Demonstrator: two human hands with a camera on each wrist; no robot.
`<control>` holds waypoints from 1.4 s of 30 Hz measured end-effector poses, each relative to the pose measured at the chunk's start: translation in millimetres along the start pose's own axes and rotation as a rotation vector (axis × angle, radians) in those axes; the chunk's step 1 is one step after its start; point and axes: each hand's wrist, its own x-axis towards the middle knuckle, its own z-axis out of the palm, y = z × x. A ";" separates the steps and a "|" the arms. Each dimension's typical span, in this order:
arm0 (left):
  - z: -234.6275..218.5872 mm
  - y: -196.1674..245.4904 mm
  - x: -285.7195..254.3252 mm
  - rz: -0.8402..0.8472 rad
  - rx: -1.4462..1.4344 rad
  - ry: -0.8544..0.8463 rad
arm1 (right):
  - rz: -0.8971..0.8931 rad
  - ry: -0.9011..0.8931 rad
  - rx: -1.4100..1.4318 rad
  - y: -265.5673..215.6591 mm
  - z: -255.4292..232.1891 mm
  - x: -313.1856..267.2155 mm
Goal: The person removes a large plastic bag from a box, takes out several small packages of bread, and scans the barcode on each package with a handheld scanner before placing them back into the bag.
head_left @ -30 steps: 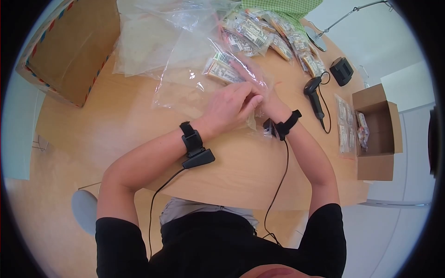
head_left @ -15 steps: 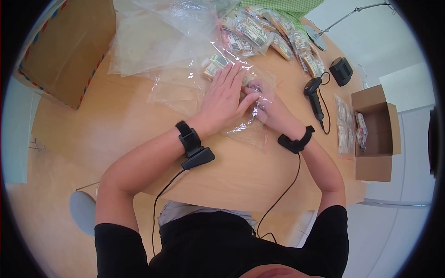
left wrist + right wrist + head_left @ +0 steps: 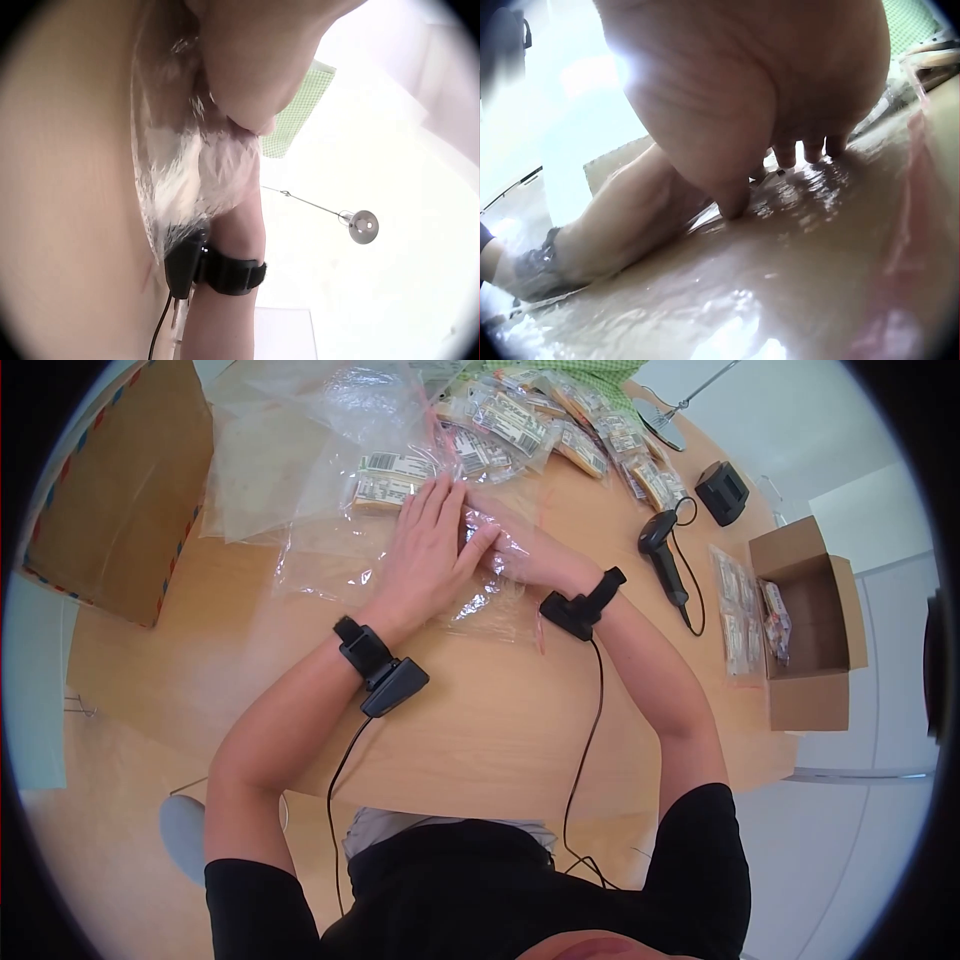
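Observation:
My left hand [image 3: 428,550] lies on a clear plastic bag [image 3: 325,555], its fingers straight and pointing toward the far side of the table. Close beside it, my right hand [image 3: 515,550] is covered by the bag's shiny film, with the left thumb across it. Seen from the right wrist, the fingers [image 3: 784,154] of the right hand reach down to the glossy plastic. Labelled packets [image 3: 390,485] with a barcode show through film just beyond the left fingertips. Crinkled film [image 3: 187,165] wraps around the right hand in the left wrist view.
Many labelled packets [image 3: 510,425] are heaped at the back, beside a green checked cloth [image 3: 605,375]. A barcode scanner [image 3: 660,555] and a black stand [image 3: 722,492] lie right. Further right are flat clear packs [image 3: 737,610] and an open carton [image 3: 800,540]. A large brown box [image 3: 120,490] stands left.
The right hand has drawn back from deeper in the bag and lies nearer the left hand. The left hand's fingers have straightened out flat on the film.

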 end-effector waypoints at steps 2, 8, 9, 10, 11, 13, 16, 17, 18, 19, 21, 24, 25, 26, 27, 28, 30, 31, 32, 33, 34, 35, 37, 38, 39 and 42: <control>-1.6 -0.7 0.8 0.000 0.002 -0.016 | -0.059 0.015 -0.126 -8.1 -9.8 -3.1; 1.7 0.8 -2.0 0.064 0.087 0.029 | 0.279 0.311 -0.105 12.7 -82.4 -39.7; 1.5 1.8 -2.0 0.071 0.098 0.029 | 0.289 0.345 -0.279 19.6 -96.1 -45.3; 1.3 2.5 -1.8 0.101 0.091 0.042 | 0.297 0.379 -0.454 30.1 -108.0 -51.3; 1.1 3.6 -1.2 0.132 0.086 0.055 | 0.302 0.412 -0.628 41.4 -117.6 -56.0; -0.6 5.8 -0.1 0.197 0.051 0.044 | 0.273 0.382 -0.694 79.5 -126.5 -65.6; -4.8 11.1 -1.5 0.257 -0.049 -0.022 | 0.322 0.310 -0.765 90.1 -123.8 -66.1; -5.1 12.8 -3.5 0.255 -0.090 -0.049 | 0.354 0.281 -0.782 90.0 -121.3 -65.2; -5.7 13.2 -4.3 0.253 -0.131 -0.075 | 0.386 0.279 -0.781 90.1 -120.9 -63.7; -5.9 12.4 -4.6 0.254 -0.126 -0.104 | 0.418 0.277 -0.781 93.1 -122.1 -62.9; -5.8 9.0 -5.2 0.257 -0.116 -0.163 | 0.428 0.281 -0.745 97.5 -124.6 -65.6; -3.2 5.0 -5.7 0.238 -0.127 -0.171 | 0.377 0.303 -0.654 94.8 -129.6 -75.4; -2.6 4.6 -5.5 0.242 -0.128 -0.164 | 0.367 0.318 -0.634 85.8 -130.4 -80.2; -2.0 5.0 -5.0 0.247 -0.127 -0.156 | 0.353 0.333 -0.614 77.4 -131.2 -83.5; -1.7 4.9 -5.4 0.251 -0.127 -0.150 | 0.370 0.316 -0.605 72.9 -130.8 -85.4; -2.3 5.2 -5.7 0.250 -0.119 -0.151 | 0.387 0.300 -0.597 70.5 -130.9 -88.0; -3.4 6.9 -5.2 0.252 -0.107 -0.155 | 0.403 0.270 -0.608 67.4 -131.0 -90.8; -2.9 7.1 -4.7 0.254 -0.107 -0.156 | 0.400 0.255 -0.628 67.3 -129.3 -85.9; -2.4 6.8 -4.3 0.256 -0.105 -0.156 | 0.396 0.240 -0.647 67.9 -127.9 -79.8; -1.8 6.3 -4.8 0.256 -0.103 -0.158 | 0.424 0.230 -0.665 68.7 -125.6 -73.2; -1.6 6.4 -5.2 0.255 -0.099 -0.162 | 0.453 0.220 -0.681 71.3 -123.6 -65.8; -1.4 6.2 -4.9 0.252 -0.095 -0.164 | 0.480 0.207 -0.699 73.4 -123.8 -59.3; -2.2 6.4 -4.7 0.248 -0.099 -0.168 | 0.538 0.221 -0.751 84.0 -123.4 -50.9; -3.1 6.7 -4.5 0.247 -0.106 -0.172 | 0.566 0.228 -0.777 93.3 -122.7 -47.9; -4.1 6.7 -4.4 0.245 -0.114 -0.175 | 0.531 0.245 -0.772 101.5 -123.3 -47.6; -4.8 5.7 -4.1 0.249 -0.116 -0.182 | 0.396 0.319 -0.745 115.0 -132.7 -58.9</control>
